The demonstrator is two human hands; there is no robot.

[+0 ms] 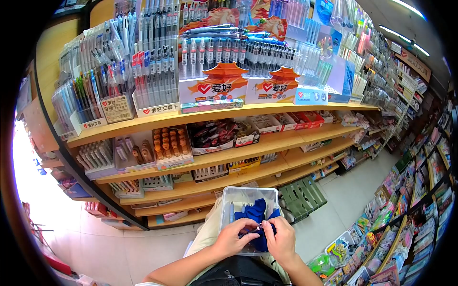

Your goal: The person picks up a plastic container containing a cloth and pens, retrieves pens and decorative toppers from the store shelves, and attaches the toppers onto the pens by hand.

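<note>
My left hand (237, 237) and my right hand (281, 238) meet over a clear plastic bin (227, 196) on my lap. Fingers and thumbs of both hands are pinched around a small dark item with a light spot (259, 226), too small to name. Beneath and behind the fingers, dark blue cloth (256, 209) lies bunched in the bin. Pale pen-like sticks (232, 212) stand at the bin's left side. My palms hide part of the cloth.
Ahead, a wooden shelf (205, 116) bears pen displays, with boxed goods on lower shelves. A green slatted crate (303, 196) rests on the floor right of the bin. Packed racks (381, 238) stand at the right, beside a tiled floor (341, 195).
</note>
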